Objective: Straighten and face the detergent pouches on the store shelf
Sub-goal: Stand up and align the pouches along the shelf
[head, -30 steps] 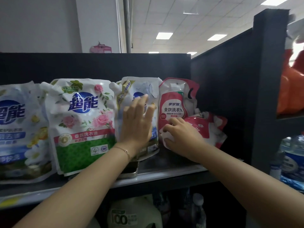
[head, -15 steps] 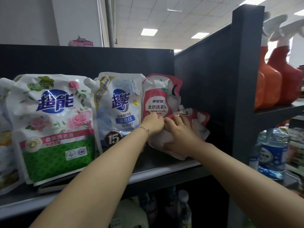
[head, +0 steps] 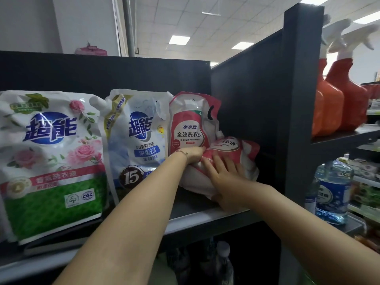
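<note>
Pouches stand along the shelf [head: 205,214] from the left edge of the frame to its middle. At far left I see the green rose pouch [head: 51,161], upright and facing out. Just beside it is the blue-white pouch [head: 135,138], also upright, and next to that the upright red pouch [head: 189,128]. Right of centre, the slumped red pouch [head: 232,153] lies tilted in front of that one and near the dark divider panel [head: 246,99], its label skewed. I have the left hand [head: 194,154] gripping this slumped pouch at its upper left edge, fingers folded round it and mostly hidden. The right hand [head: 224,177] presses on its front with fingers spread straight, thumb at the lower edge. Beyond the divider, at upper right, stand orange spray bottles [head: 337,103], with a blue water bottle [head: 331,190] below them.
</note>
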Demonstrator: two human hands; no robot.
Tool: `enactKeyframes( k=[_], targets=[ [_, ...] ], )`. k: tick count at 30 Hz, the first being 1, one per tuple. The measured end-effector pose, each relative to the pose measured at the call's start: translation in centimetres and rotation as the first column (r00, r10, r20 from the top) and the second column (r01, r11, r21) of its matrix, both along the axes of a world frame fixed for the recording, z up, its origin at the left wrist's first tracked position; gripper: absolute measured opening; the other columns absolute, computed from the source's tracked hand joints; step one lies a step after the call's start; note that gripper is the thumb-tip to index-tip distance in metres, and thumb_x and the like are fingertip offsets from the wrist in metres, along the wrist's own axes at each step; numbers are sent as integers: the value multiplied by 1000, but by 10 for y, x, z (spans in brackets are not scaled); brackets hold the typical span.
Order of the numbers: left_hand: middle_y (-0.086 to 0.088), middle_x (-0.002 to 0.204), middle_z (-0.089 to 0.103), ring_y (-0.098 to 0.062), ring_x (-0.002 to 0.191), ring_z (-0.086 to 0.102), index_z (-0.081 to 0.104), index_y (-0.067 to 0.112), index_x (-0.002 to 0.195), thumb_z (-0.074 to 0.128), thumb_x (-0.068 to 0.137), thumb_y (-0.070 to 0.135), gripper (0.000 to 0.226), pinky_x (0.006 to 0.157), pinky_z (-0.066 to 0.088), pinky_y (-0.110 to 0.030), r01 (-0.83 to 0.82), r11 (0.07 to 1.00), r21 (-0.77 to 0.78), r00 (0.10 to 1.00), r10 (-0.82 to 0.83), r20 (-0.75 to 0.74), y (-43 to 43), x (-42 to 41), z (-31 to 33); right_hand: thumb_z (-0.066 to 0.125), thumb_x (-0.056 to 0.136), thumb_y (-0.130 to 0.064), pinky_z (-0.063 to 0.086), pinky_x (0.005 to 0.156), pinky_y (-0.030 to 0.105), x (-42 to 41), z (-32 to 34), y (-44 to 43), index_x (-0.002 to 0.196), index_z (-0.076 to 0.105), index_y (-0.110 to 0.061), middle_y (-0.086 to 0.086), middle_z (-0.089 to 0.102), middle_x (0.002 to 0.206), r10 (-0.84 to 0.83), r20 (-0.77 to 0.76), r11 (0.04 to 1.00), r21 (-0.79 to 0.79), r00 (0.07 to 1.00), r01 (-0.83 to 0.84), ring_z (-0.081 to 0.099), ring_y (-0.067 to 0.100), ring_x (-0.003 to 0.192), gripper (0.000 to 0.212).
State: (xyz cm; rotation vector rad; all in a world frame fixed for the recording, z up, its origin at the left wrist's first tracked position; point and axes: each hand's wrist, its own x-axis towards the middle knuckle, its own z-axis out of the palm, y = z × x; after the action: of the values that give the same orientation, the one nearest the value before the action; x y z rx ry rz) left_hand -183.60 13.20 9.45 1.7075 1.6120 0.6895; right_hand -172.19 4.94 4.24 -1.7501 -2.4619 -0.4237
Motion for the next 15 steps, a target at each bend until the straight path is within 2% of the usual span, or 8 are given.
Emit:
enactKeyframes(
  k=[1, 4, 6, 9, 13, 15],
  targets=[
    [-17, 136, 53, -30, 124, 53, 47, 0, 135, 34, 104, 33, 47, 91, 46, -29, 1, 1000, 4, 1000, -1, -1, 2, 0, -1, 55, 92, -38, 5, 114, 53, 1, -1, -1, 150, -21, -17, 16, -20, 157, 2, -4, 1000, -13, 1000, -2, -9, 43, 144, 98],
    [-15, 128, 59, -30, 120, 52, 57, 11, 127, 34, 95, 44, 51, 106, 38, -39, -37, 994, 100, 989, 51, -140, 5, -3, -8, 49, 94, -46, 2, 114, 53, 1, -2, -2, 149, -24, -21, 13, -26, 156, -3, -24, 999, -48, 1000, 2, -14, 41, 144, 95],
    [-12, 115, 64, -30, 112, 56, 63, 12, 115, 35, 84, 48, 54, 103, 40, -42, -110, 984, 138, 980, 130, -150, 6, -4, -12, 43, 96, -52, -1, 115, 51, 0, -2, -4, 148, -27, -24, 11, -30, 155, -24, -34, 997, -74, 999, 21, -19, 37, 144, 91],
    [-11, 113, 63, -32, 109, 55, 62, 9, 113, 33, 80, 46, 57, 100, 42, -46, -201, 949, 243, 961, 238, -137, -3, -3, -15, 35, 96, -57, -5, 115, 49, 0, -2, -10, 145, -33, -25, 10, -37, 152, -64, -1, 994, -93, 998, 63, -26, 34, 143, 90],
    [-16, 125, 58, -35, 118, 51, 57, 5, 123, 33, 93, 35, 48, 103, 40, -48, -260, 894, 366, 945, 313, -91, -18, 2, -14, 29, 95, -62, -8, 115, 49, 2, -2, -14, 139, -40, -26, 8, -43, 148, -83, 15, 988, -131, 996, 85, -33, 32, 140, 89],
    [-17, 126, 57, -35, 120, 50, 55, 3, 123, 34, 96, 28, 42, 102, 41, -45, -251, 864, 437, 946, 315, -80, -28, 4, -12, 27, 95, -63, -10, 116, 49, 4, -2, -17, 129, -46, -28, 6, -47, 146, -80, 10, 985, -151, 997, 81, -37, 30, 138, 88]
  ],
)
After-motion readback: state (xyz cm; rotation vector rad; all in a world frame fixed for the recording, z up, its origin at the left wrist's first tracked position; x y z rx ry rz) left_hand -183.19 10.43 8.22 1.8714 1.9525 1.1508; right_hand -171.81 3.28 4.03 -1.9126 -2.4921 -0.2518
